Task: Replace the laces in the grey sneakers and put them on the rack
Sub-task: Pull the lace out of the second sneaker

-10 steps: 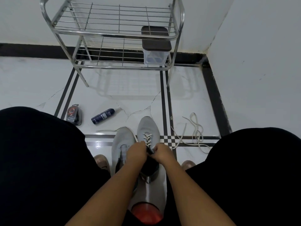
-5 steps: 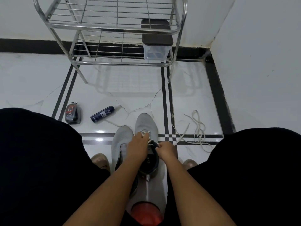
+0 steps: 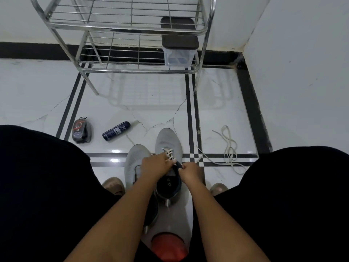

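Now, lower centre | left hand (image 3: pixel 154 164) curled, pinching white lace (image 3: pixel 169 153) | right hand (image 3: pixel 189 170) pinching the lace end | laced sneaker (image 3: pixel 168 140) directly under both grips.

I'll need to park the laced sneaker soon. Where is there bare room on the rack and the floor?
The rack has bare wire on its top shelf and on the lower shelf left of the lidded container. Bare floor lies between rack legs and sneakers. It is crowded by the bottle, pouch and loose lace.
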Available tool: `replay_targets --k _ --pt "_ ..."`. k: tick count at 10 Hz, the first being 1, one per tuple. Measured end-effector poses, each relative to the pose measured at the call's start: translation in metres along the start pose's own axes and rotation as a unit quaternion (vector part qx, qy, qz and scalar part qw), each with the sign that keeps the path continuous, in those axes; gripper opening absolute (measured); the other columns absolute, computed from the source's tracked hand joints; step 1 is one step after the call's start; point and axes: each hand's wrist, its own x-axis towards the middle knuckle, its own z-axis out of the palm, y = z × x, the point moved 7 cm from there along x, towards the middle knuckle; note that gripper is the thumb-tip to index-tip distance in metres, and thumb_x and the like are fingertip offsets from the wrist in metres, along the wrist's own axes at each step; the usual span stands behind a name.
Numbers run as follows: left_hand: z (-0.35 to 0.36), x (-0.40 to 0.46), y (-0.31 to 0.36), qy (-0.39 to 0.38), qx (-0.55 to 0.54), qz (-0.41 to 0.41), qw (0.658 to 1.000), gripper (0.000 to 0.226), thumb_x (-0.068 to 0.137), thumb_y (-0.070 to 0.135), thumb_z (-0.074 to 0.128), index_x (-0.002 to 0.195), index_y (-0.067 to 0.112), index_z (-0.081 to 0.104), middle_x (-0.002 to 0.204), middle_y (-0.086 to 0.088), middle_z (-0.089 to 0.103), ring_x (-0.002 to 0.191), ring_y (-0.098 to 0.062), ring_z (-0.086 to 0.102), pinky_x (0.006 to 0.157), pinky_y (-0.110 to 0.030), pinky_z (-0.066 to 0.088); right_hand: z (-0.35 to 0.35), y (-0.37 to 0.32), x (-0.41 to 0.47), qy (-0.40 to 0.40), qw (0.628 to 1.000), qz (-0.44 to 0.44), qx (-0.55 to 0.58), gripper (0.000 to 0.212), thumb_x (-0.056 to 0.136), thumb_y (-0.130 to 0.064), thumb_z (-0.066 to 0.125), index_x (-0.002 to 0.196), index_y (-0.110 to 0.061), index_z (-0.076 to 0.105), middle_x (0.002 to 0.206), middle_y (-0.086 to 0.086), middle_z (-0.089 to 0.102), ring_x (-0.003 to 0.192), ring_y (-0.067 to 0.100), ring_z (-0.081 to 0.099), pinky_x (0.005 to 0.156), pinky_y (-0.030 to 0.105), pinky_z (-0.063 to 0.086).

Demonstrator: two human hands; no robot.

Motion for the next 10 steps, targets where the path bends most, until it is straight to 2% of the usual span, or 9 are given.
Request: replay_targets --k 1,2,3,4,5,6,7,8,10 --pt "0.010 -0.003 0.024 0.080 0.137 0.108 0.981 0.032 0.095 0.048 0.044 0.107 0.029 0.067 0.115 0.002 0.060 0.117 -0.023 0.048 0.112 -0.047 0.019 0.001 -0.003 -0.002 0.005 1.000 -0.005 -0.009 0.015 0.090 -0.018 0.053 0.089 -0.016 0.067 0.103 0.011 0.068 0.097 0.030 0.063 0.067 0.024 0.037" --pt "-0.018 0.006 -0.018 0.182 -0.431 -0.105 0.878 0.026 0.094 0.030 0.046 0.080 0.023 0.068 0.096 0.000 0.065 0.093 -0.022 0.060 0.097 -0.042 0.040 -0.003 0.001 -0.001 0.013 1.000 0.003 0.004 0.021 0.089 -0.018 0.054 0.068 -0.019 0.054 0.095 0.011 0.065 0.090 0.030 0.060 0.068 0.025 0.038" --pt "-0.013 0.008 -0.041 0.131 -0.849 -0.244 0.449 0.023 0.096 0.010 0.035 0.078 0.013 0.049 0.070 -0.004 0.052 0.057 -0.014 0.051 0.063 -0.029 0.049 -0.007 0.007 0.000 0.023 0.999 0.024 0.018 0.015 0.088 -0.017 0.053 0.073 -0.018 0.057 0.097 0.013 0.065 0.091 0.030 0.060 0.068 0.026 0.040" --pt "-0.027 0.017 -0.031 0.041 -0.534 -0.170 0.827 0.018 0.097 0.021 0.043 0.105 0.007 0.051 0.078 -0.007 0.053 0.063 -0.020 0.052 0.058 -0.030 0.044 -0.007 0.003 0.000 0.024 1.000 0.007 0.000 0.013 0.089 -0.017 0.052 0.089 -0.015 0.065 0.106 0.013 0.067 0.101 0.032 0.061 0.069 0.026 0.038" --pt "0.016 0.009 0.010 -0.040 -0.060 0.028 0.997 0.030 0.094 0.034 0.053 0.112 0.011 0.057 0.109 -0.011 0.052 0.095 -0.030 0.059 0.077 -0.035 0.045 -0.004 0.000 -0.002 0.017 1.000 -0.007 -0.013 0.018 0.090 -0.018 0.053 0.098 -0.014 0.069 0.105 0.009 0.068 0.098 0.029 0.061 0.065 0.023 0.036" --pt "0.031 0.004 0.007 0.031 0.022 0.035 0.999 0.026 0.095 0.034 0.049 0.109 0.014 0.059 0.112 -0.008 0.051 0.089 -0.029 0.060 0.072 -0.035 0.048 -0.003 0.000 -0.004 0.012 1.000 -0.007 -0.014 0.013 0.088 -0.017 0.054 0.078 -0.019 0.062 0.092 0.010 0.065 0.084 0.027 0.057 0.052 0.023 0.031" --pt "-0.004 0.005 -0.025 0.151 -0.322 -0.093 0.930 0.026 0.097 0.029 0.043 0.086 0.015 0.062 0.089 -0.008 0.060 0.072 -0.023 0.059 0.064 -0.033 0.049 -0.006 0.005 -0.002 0.028 1.000 0.007 -0.003 0.032 0.086 -0.013 0.052 0.058 -0.019 0.037 0.069 0.003 0.048 0.076 0.025 0.049 0.049 0.023 0.030" --pt "-0.028 0.011 -0.065 0.168 -0.683 -0.293 0.647 0.020 0.096 0.014 0.043 0.083 0.013 0.058 0.076 -0.006 0.053 0.055 -0.014 0.048 0.046 -0.025 0.040 -0.006 0.007 -0.003 0.020 0.999 0.028 0.013 0.029 0.082 -0.012 0.053 0.058 -0.019 0.038 0.074 0.005 0.053 0.079 0.027 0.058 0.064 0.027 0.048" --pt "-0.021 -0.008 -0.053 0.110 -0.203 -0.245 0.942 0.064 0.092 0.044 0.055 0.140 0.004 0.041 0.154 -0.015 0.021 0.137 -0.036 0.030 0.110 -0.046 0.030 -0.008 -0.008 -0.007 0.005 1.000 -0.019 -0.023 0.016 0.086 -0.013 0.053 0.102 -0.015 0.055 0.111 0.011 0.061 0.099 0.030 0.059 0.070 0.028 0.039"
